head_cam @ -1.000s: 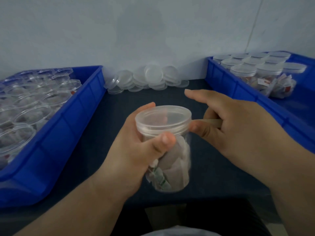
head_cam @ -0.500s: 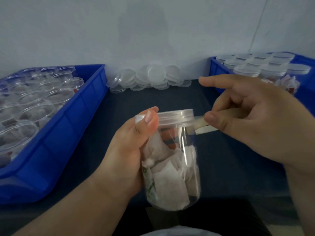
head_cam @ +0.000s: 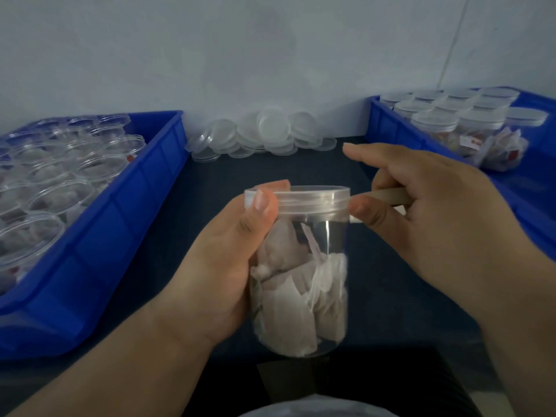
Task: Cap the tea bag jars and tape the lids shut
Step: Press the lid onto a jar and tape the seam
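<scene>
1. My left hand (head_cam: 228,266) is wrapped around the jar (head_cam: 304,296) of tea bags, holding it upright above the table (head_cam: 376,281) in front of me. That puts the seam at a height I can see.
2. My left thumb (head_cam: 261,203) sits up on the rim of the lid (head_cam: 310,200). I think this stops the lid turning when the tape pulls on it.
3. My right hand (head_cam: 427,224) pinches a strip of tape (head_cam: 388,196) against the lid's right side, forefinger stretched clear. The strip runs out level, ready to wrap around.
4. The open jars (head_cam: 60,176) wait in the left bin (head_cam: 120,236) and the capped jars (head_cam: 451,115) stand in the right bin (head_cam: 391,127), so work passes across me.
5. The spare lids (head_cam: 264,136) lie heaped by the wall between the bins, within reach of either hand.
</scene>
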### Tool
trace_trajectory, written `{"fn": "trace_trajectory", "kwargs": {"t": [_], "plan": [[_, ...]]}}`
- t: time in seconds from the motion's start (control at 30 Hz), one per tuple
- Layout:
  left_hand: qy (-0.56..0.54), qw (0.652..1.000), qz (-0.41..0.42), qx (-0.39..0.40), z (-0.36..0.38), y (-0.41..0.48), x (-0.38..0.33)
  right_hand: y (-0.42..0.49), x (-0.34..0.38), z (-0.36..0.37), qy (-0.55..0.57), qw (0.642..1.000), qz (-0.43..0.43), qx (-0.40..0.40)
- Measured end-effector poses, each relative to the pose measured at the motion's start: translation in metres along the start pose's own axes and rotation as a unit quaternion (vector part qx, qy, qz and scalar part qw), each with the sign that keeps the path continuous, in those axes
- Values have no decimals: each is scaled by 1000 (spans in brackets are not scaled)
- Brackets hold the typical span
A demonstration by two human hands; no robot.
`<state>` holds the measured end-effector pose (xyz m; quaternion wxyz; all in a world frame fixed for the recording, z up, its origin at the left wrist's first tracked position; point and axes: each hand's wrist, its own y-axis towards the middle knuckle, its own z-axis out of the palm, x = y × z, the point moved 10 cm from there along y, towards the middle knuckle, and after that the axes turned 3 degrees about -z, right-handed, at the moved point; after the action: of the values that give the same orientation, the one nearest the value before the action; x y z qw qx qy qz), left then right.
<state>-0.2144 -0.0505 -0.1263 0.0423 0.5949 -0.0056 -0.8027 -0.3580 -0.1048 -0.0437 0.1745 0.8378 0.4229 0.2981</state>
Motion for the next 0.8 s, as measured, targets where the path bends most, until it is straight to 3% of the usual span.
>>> {"fn": "trace_trajectory", "kwargs": {"t": [0.1,0.17,0.33,0.43,0.8], "plan": [[90,995,23,41,15,-3,-9,-3,2,3,-43,999,3,3],[80,997,14,17,9,-2,-6,-5,3,7,-45,999,-2,15],[46,997,-5,-53,-11,-1,2,-3,-19,17,115,988,72,78],[58,994,-17,-88,-21,-1,7,-2,-20,12,168,980,67,80],[93,979,-37,-179,-32,-3,12,-8,-4,-29,8,996,-37,-80]]}}
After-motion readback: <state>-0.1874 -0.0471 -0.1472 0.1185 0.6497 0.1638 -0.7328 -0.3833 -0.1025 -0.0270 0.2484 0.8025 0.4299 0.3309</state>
